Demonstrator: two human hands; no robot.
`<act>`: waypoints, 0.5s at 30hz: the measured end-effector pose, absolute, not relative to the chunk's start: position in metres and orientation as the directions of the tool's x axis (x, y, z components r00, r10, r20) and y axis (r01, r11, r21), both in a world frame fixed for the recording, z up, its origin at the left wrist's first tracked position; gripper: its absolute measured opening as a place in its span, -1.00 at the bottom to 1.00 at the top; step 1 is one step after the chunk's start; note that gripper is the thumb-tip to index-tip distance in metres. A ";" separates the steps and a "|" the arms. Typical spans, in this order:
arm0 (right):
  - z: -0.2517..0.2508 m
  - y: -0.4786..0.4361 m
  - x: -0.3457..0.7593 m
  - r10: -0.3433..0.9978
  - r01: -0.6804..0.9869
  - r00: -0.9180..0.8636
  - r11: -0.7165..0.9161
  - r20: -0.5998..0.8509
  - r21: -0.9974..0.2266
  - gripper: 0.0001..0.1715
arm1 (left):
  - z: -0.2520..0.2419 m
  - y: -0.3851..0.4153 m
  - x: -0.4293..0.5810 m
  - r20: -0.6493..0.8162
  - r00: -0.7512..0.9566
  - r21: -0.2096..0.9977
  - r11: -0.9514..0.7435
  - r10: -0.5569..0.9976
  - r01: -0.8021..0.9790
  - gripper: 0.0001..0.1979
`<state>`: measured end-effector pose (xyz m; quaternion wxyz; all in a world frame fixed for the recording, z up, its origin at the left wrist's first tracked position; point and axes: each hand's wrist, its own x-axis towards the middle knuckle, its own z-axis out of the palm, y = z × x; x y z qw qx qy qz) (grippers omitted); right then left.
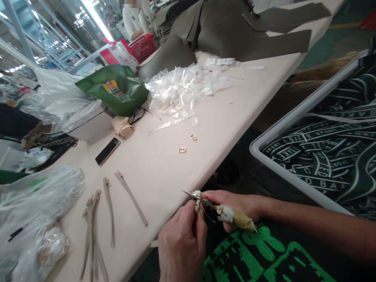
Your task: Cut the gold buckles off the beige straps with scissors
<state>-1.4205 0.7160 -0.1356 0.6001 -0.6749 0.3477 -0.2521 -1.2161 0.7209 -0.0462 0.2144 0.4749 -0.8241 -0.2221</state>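
Observation:
My right hand [237, 205] is closed on small thread snips [232, 214] with a tape-wrapped handle, the blade tip pointing left over the table edge. My left hand [182, 243] is pinched on a small gold buckle piece [197, 196] right at the blade; both hands meet just off the table's near edge. Several beige straps with buckles [96, 219] lie on the white table [164, 156] to the left of my hands. Two loose gold buckles [188, 143] sit farther up the table.
A pile of clear plastic wrappers [185, 86], a green bag [117, 88], glasses [138, 114], a black phone [107, 151] and grey fabric pieces [235, 35] lie farther back. A bin of printed black straps [331, 149] stands at right. Plastic bags [32, 211] crowd the left. Another person [135, 19] sits far behind.

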 end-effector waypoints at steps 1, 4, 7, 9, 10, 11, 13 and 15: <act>-0.137 0.717 -1.419 -0.773 -0.147 0.630 -0.023 -0.075 -0.989 -0.38 | -0.046 0.720 -1.215 0.123 -0.472 0.549 0.456 -0.873 -0.701 -0.80; -0.139 0.717 -1.415 -0.792 -0.113 0.604 0.029 -0.092 -0.993 -0.50 | -0.045 0.714 -1.213 0.033 -0.433 0.560 0.376 -0.901 -0.738 -0.79; -0.136 0.707 -1.409 -0.820 -0.110 0.568 0.017 -0.077 -0.994 -0.64 | -0.045 0.701 -1.213 -0.042 -0.367 0.612 0.266 -0.929 -0.745 -0.75; -0.132 0.694 -1.405 -0.827 -0.101 0.560 -0.010 -0.049 -0.995 -0.71 | -0.044 0.686 -1.213 -0.076 -0.300 0.663 0.176 -0.951 -0.727 -0.70; -0.129 0.686 -1.403 -0.820 -0.071 0.572 -0.002 -0.039 -0.997 -0.72 | -0.043 0.678 -1.214 -0.099 -0.270 0.693 0.128 -0.958 -0.709 -0.68; -0.126 0.678 -1.401 -0.808 -0.032 0.588 0.023 -0.038 -0.999 -0.70 | -0.042 0.669 -1.214 -0.125 -0.246 0.726 0.080 -0.961 -0.683 -0.67; -0.118 0.662 -1.399 -0.782 0.017 0.619 0.107 -0.074 -0.994 -0.64 | -0.039 0.650 -1.214 -0.167 -0.213 0.791 -0.002 -0.963 -0.612 -0.65; -0.110 0.647 -1.397 -0.769 -0.003 0.617 0.208 -0.165 -0.978 -0.60 | -0.039 0.631 -1.211 -0.191 -0.206 0.838 -0.050 -0.960 -0.544 -0.63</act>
